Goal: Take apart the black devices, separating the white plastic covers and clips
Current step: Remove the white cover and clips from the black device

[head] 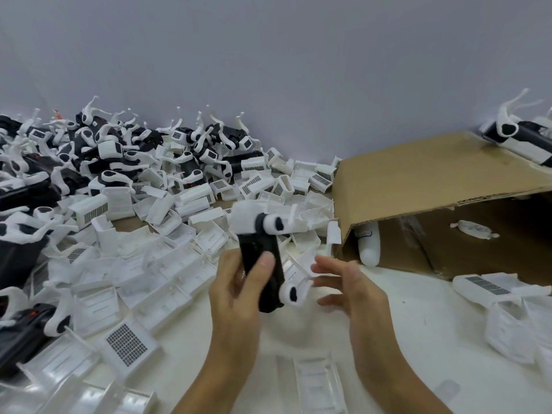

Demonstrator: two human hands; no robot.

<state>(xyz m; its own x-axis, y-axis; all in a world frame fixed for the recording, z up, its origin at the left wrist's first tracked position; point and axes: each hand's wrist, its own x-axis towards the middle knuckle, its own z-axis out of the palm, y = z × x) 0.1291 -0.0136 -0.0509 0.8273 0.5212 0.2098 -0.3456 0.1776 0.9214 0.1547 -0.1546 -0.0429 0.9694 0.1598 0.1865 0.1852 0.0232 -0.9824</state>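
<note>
Head view: the left hand [239,289] holds a black device [263,264] upright above the tabletop [418,324], near its front edge, fingers and thumb curled round the lower body; this grip is clamped on the device. A white cover [246,219] still sits on the device's top end, with a white clip [276,224] beside it, and a second clip [294,294] juts from the lower right side. The right hand [349,291] hangs just right of the device with fingers spread and apart, holding nothing; its fingertips are close to the lower clip, though motion blur makes contact hard to judge.

Behind and left of the hands, loose covers [167,264] lie thick across the tabletop, crowding up to the left hand. Farther back, along the far left edge against the wall, a heap of devices [104,156] with clips still attached is piled. On the right a cardboard box [433,174] lies on its side, open toward the person, with a white piece [475,229] inside. More covers [507,324] lie at the right edge.
</note>
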